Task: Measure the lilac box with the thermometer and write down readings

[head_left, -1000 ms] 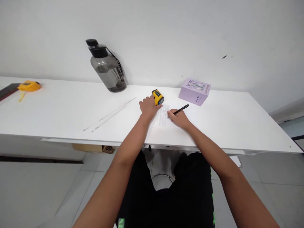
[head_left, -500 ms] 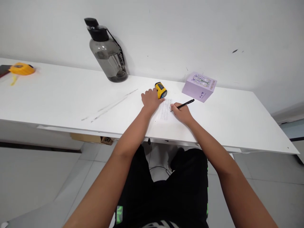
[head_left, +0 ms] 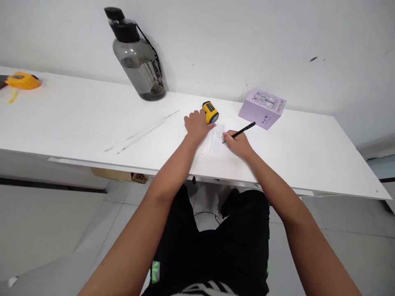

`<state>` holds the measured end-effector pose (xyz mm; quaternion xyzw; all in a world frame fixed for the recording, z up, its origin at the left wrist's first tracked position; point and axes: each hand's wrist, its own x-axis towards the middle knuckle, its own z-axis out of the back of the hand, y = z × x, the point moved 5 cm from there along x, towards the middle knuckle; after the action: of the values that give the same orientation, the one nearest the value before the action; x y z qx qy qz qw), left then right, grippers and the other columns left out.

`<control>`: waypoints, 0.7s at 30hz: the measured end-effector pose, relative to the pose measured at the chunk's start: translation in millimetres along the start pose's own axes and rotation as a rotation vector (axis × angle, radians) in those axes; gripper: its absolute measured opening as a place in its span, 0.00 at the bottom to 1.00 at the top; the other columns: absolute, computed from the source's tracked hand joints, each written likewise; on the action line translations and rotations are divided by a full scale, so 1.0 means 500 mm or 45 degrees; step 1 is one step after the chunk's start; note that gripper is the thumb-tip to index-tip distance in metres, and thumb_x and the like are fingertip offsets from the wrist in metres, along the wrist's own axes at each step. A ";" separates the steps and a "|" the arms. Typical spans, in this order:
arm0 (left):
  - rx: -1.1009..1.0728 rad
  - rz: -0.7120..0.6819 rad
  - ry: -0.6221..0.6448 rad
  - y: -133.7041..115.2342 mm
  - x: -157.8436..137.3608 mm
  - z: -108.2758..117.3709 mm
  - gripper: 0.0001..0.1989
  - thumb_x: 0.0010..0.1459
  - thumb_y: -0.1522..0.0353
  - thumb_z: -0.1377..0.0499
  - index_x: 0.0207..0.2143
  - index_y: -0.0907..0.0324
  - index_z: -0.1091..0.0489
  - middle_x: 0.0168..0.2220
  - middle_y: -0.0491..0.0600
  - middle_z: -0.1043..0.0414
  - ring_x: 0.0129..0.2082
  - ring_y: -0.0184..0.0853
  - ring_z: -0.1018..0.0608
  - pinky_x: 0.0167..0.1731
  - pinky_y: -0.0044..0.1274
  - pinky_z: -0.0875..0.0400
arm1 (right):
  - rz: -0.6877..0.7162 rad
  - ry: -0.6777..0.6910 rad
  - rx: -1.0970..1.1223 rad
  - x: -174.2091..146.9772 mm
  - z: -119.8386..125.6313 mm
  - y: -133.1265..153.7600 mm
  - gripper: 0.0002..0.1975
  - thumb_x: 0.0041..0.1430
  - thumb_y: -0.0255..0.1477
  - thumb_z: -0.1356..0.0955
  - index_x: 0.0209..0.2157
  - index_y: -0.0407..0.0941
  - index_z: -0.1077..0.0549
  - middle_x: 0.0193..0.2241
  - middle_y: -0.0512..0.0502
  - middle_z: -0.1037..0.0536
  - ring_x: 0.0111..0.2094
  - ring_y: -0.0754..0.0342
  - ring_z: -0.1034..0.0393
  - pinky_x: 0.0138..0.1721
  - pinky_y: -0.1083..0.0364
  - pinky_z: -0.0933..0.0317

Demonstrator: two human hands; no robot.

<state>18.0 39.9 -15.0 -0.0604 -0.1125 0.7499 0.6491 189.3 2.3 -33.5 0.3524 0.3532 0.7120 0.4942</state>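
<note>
One wall (head_left: 222, 37): pale, spans the whole back; dark scuff (head_left: 313, 59) high on the right.
White worktop (head_left: 302, 160): long, set against the wall, runs left to right; faint grey streaks (head_left: 142, 133) across its left half.
Black trousers (head_left: 212, 259): person's legs, below the near edge of the worktop, bright green patches at the sides.
Water bottle (head_left: 140, 70): grey, see-through, part filled, black cap and strap; on its base near the wall, left of centre.
Cardboard box (head_left: 114, 174): under the near edge, left; only partly seen.
Purple card (head_left: 253, 114): folded, patterned panel uppermost, at the back, right of centre.
Left hand (head_left: 197, 125): palm down, fingers together, thumb spread off to the right; a yellow-and-black device (head_left: 210, 112) sits against index finger and thumb. Whether gripped, cannot tell.
Right hand (head_left: 237, 144): closed in a writing grip on a black pen (head_left: 244, 130), side of palm down.
Orange tool (head_left: 24, 81): blurred, far left, beside a dark item cut off by the frame.
Rows of writing (head_left: 217, 137): small, dense, between the hands; sheet edges hard to make out.
Device: just beyond the writing's top end.
Pen: slanted, tip at the writing's right side.
</note>
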 end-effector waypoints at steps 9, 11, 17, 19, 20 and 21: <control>-0.014 -0.023 -0.030 0.002 0.003 -0.005 0.30 0.57 0.49 0.44 0.56 0.56 0.39 0.53 0.58 0.32 0.54 0.51 0.32 0.52 0.38 0.41 | 0.021 -0.050 0.008 -0.001 0.000 -0.002 0.17 0.60 0.39 0.36 0.21 0.45 0.30 0.18 0.53 0.32 0.23 0.57 0.39 0.30 0.56 0.44; -0.010 -0.020 -0.031 0.001 0.002 -0.004 0.30 0.56 0.49 0.43 0.55 0.55 0.38 0.53 0.57 0.32 0.54 0.50 0.31 0.52 0.38 0.40 | 0.031 -0.093 -0.002 -0.002 0.003 -0.003 0.18 0.60 0.39 0.36 0.21 0.45 0.30 0.18 0.52 0.31 0.24 0.57 0.38 0.31 0.56 0.43; -0.019 -0.014 -0.008 0.000 0.000 -0.002 0.30 0.56 0.49 0.43 0.56 0.55 0.39 0.54 0.57 0.32 0.55 0.51 0.32 0.52 0.38 0.41 | 0.016 -0.113 -0.022 -0.002 0.007 -0.005 0.17 0.60 0.38 0.36 0.20 0.45 0.30 0.17 0.52 0.31 0.23 0.57 0.38 0.30 0.55 0.44; -0.034 -0.024 -0.003 0.000 0.000 -0.003 0.30 0.57 0.50 0.44 0.56 0.55 0.39 0.54 0.58 0.33 0.55 0.52 0.32 0.52 0.38 0.41 | 0.019 -0.103 -0.034 -0.002 0.007 -0.003 0.18 0.60 0.38 0.36 0.19 0.45 0.31 0.17 0.52 0.32 0.23 0.57 0.38 0.29 0.55 0.44; -0.039 -0.027 -0.001 0.000 0.000 -0.003 0.30 0.57 0.50 0.44 0.56 0.55 0.39 0.54 0.58 0.33 0.55 0.52 0.32 0.52 0.38 0.41 | 0.021 -0.102 -0.041 -0.002 0.007 -0.002 0.18 0.60 0.38 0.36 0.19 0.45 0.32 0.17 0.52 0.32 0.23 0.57 0.38 0.30 0.55 0.44; -0.040 -0.026 -0.001 0.000 0.000 -0.003 0.30 0.57 0.49 0.44 0.56 0.55 0.39 0.54 0.58 0.33 0.54 0.52 0.32 0.52 0.38 0.41 | 0.021 -0.102 -0.047 -0.002 0.007 -0.002 0.18 0.60 0.37 0.36 0.19 0.45 0.32 0.17 0.52 0.32 0.24 0.57 0.38 0.30 0.55 0.44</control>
<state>18.1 40.3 -16.6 -0.0692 -0.1250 0.7414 0.6556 192.9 2.2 -32.7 0.3742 0.3171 0.7076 0.5086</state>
